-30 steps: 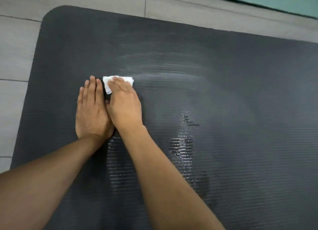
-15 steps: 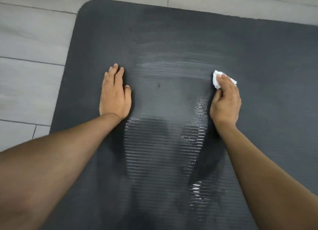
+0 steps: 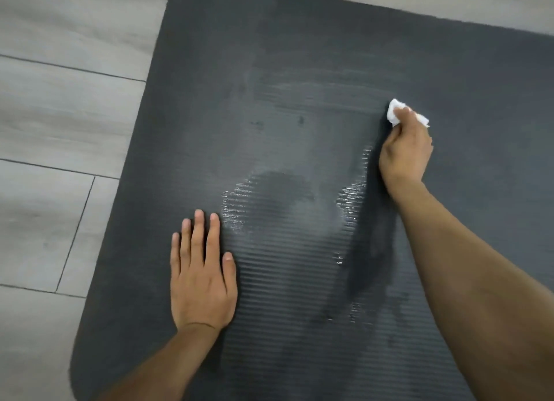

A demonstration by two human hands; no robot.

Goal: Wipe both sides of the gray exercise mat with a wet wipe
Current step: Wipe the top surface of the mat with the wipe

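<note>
I keep my left hand (image 3: 201, 276) flat with straight fingers on the gray mat (image 3: 299, 56) to steady it, while my right hand (image 3: 404, 152) grips the crumpled wet wipe (image 3: 393, 111) for wiping.

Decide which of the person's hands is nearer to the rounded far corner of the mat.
Left. The left hand lies flat on the gray exercise mat below that corner; the right hand, gripping the wet wipe, is farther right.

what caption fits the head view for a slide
Right hand wipes ribbed dark gray foam exercise mat with crumpled white wet wipe; left hand rests flat on it.
</note>
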